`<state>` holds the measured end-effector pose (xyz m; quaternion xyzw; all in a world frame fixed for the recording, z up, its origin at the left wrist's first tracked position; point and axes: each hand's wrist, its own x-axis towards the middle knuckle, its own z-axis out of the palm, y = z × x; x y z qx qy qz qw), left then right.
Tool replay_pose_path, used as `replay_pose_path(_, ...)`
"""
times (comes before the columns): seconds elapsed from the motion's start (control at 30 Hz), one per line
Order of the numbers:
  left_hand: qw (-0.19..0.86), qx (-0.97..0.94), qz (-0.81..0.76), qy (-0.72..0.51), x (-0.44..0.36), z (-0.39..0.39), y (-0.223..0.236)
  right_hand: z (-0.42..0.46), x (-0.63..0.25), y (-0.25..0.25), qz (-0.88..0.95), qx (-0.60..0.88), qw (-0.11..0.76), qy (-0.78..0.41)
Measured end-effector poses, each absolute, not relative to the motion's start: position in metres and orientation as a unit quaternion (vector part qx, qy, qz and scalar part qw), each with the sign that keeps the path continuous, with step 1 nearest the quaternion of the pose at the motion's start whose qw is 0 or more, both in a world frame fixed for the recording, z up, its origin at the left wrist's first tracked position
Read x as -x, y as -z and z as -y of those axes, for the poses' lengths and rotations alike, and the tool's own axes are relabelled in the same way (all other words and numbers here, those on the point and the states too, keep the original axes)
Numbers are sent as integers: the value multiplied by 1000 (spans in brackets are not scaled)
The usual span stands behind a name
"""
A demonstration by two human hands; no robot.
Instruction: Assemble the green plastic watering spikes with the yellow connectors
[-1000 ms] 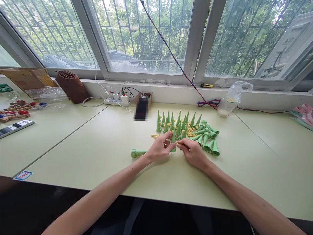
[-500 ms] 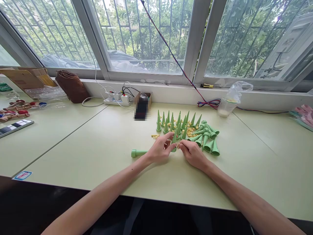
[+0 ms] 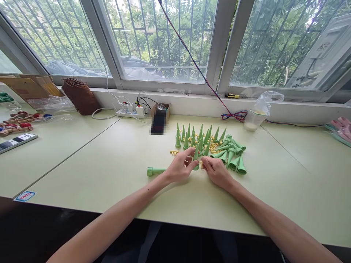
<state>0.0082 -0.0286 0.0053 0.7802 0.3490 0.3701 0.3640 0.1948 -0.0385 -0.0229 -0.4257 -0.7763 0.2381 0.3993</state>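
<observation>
My left hand [image 3: 181, 165] is closed around a green plastic spike [image 3: 196, 153], which stands upright with its tip up. Pinched in the fingers of my right hand [image 3: 218, 172] is a small yellow plastic piece [image 3: 201, 164], close to the spike's lower right side. Behind my hands several more green spikes [image 3: 178, 140] stand in a group, with small yellow pieces [image 3: 212, 147] scattered among them. To the right a pile of green spikes [image 3: 234, 162] lies on its side. One spike [image 3: 155, 171] lies flat beside my left forearm, partly hidden by it.
Along the window sill are a power strip [image 3: 131, 114], a small cardboard box [image 3: 166, 109] and a coil of cable [image 3: 237, 116]. A plastic cup in a bag [image 3: 251, 120] stands at the back right. A brown pouch [image 3: 80, 96] and wooden toys [image 3: 18, 128] are at the left.
My right hand has shifted slightly right, and the yellow piece in its fingers shows more clearly, a little apart from the spike. My left hand stays on the spike.
</observation>
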Motion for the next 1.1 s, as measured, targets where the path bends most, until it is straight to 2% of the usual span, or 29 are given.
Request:
replay_pose_path(0.6,530,-655,-381,-381,-5,25,-20,44,-195,11,752,411,442,-265)
replay_pose_path(1.1,519,-703,-329,-360,0,19,-11,40,-196,20,732,426,464,-259)
